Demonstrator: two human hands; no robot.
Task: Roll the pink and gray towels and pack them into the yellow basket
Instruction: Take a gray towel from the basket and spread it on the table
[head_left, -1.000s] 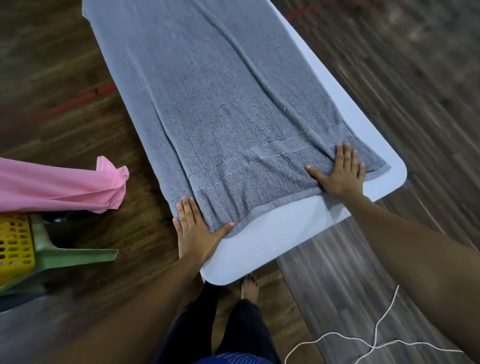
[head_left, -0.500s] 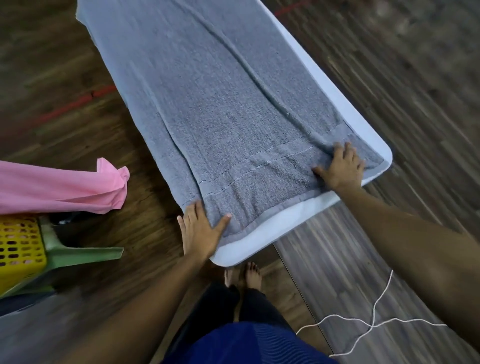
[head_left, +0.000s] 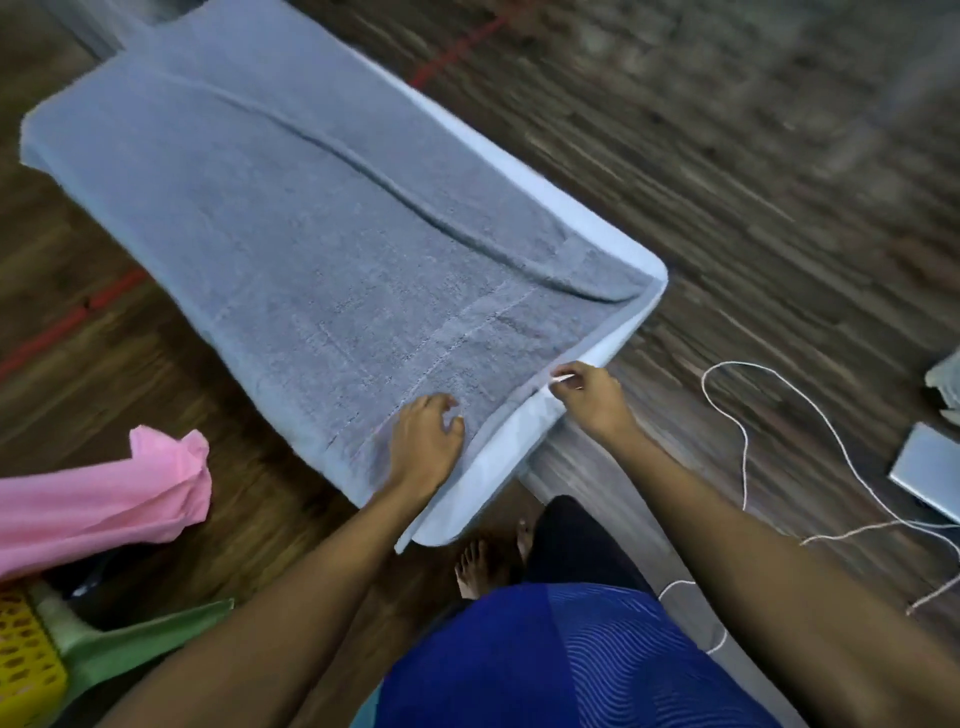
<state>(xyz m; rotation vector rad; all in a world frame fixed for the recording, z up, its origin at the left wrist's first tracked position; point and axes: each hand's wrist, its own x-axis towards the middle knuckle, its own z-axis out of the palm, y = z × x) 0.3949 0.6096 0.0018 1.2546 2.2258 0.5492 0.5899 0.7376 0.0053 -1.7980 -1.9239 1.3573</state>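
Yellow perforated plastic basket (head_left: 23, 670) sat nearest, low left at the frame edge. The crumpled pink cloth towel (head_left: 98, 499) lay just above it in frame. Both were well apart from the table, on the left-hand side. Pink one not rolled yet.

Left hand (head_left: 423, 449) rested on the flat gray terry towel (head_left: 322, 249), just inside its near short hem, fingers curled. With the motion blur I couldn't tell whether it had cloth gathered or was only pressing. Right hand (head_left: 592, 400) was at the same hem, further right. Its fingertips (head_left: 563, 376) were pressed together in what looked like a pinch on the hem edge.

Key geometry: the towel lay lengthwise on the white rounded-corner table (head_left: 498, 467), long axis running away from both hands toward upper left, hem running crosswise between them. My read: the roll starts at this hem and goes away from the body, both hands about equally near. One long crease ran along the right side toward the far end and may skew the roll.
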